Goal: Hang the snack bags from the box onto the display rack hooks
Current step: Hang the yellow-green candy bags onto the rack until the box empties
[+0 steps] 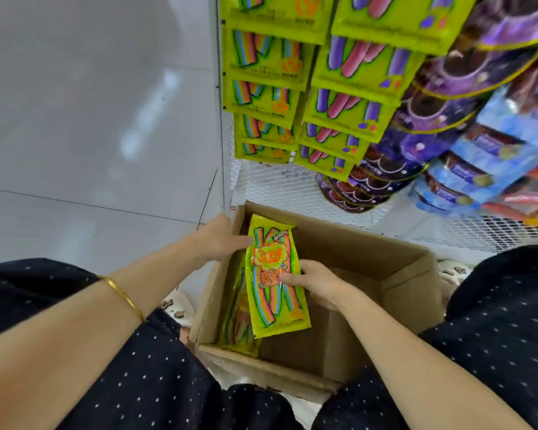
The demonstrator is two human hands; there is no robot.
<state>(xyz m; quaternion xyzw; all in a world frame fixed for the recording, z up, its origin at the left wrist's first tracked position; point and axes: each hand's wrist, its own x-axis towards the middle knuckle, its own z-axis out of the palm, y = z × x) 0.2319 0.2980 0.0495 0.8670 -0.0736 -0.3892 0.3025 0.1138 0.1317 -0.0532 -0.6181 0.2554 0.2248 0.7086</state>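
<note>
The right hand pinched the glossy yellow-green snack bag mid-length while the left hand met its upper edge, grip unclear, the bag's long axis pointing toward the white mesh rack.

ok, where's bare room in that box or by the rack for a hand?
Free: brown cardboard box's right half, between the held green rainbow-strip snack bag and the right wall; white mesh panel strip between box and hanging green bags; grey tiled floor left. Crowded: box's left side, stacked bags.
</note>
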